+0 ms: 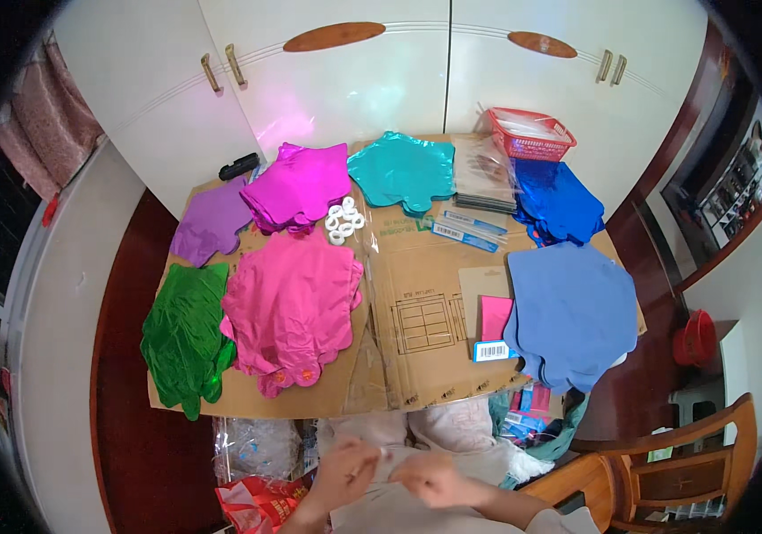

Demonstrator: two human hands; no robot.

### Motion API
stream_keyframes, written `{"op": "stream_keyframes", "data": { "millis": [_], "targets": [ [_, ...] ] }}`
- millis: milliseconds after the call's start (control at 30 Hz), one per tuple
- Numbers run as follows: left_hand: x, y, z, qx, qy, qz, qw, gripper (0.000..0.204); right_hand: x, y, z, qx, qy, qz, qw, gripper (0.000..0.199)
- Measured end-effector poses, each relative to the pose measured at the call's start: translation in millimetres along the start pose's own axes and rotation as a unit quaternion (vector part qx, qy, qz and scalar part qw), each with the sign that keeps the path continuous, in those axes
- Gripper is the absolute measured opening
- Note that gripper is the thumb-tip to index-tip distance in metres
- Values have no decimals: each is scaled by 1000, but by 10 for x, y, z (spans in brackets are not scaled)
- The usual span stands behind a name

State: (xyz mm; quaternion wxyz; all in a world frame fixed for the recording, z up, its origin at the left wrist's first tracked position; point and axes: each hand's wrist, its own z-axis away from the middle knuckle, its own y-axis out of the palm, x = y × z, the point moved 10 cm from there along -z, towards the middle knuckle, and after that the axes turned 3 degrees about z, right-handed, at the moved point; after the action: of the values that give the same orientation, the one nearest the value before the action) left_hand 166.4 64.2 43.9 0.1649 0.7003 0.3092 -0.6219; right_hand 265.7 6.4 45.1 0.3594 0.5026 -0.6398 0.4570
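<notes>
Below the table's near edge, in front of my body, my left hand (350,470) and my right hand (437,477) are held close together, a small gap between them. Both have their fingers curled in a pinch. Something small and pale shows by the left fingertips; it is too small to name. The table edge lies just beyond them, with a pile of pink star-shaped foil balloons (292,311) nearest on the left. A stack of flat greyish-blue foil balloons (572,307) lies on the right. Small white rolls (343,220) are grouped at the table's middle.
The table is covered with cardboard (421,374). Around it lie green (185,329), purple (212,218), magenta (301,182), teal (403,171) and dark blue foil balloons (559,198). A red basket (532,135) stands at the back right, a wooden chair (665,454) at the near right.
</notes>
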Motion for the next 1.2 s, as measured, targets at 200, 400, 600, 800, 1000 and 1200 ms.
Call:
{"op": "stream_keyframes", "data": {
  "millis": [200,400,600,800,1000,1200],
  "targets": [
    [-126,-69,-54,-56,-15,100,993,19,140,177,-90,75,7,83,994,15],
    [-129,42,36,-26,-13,212,977,18,-62,-31,-206,7,112,84,990,13],
    [-198,20,-16,35,-4,11,999,18,133,-79,-233,18,28,63,997,11],
    [-159,-142,-42,-86,4,-44,995,17,439,53,-234,34,-82,55,995,8],
    [-52,-80,18,-66,-20,156,985,19,272,31,-279,28,-41,95,994,9],
    [-176,47,-22,4,-7,165,986,21,65,-125,-305,-6,46,97,994,9]
  ]
}}
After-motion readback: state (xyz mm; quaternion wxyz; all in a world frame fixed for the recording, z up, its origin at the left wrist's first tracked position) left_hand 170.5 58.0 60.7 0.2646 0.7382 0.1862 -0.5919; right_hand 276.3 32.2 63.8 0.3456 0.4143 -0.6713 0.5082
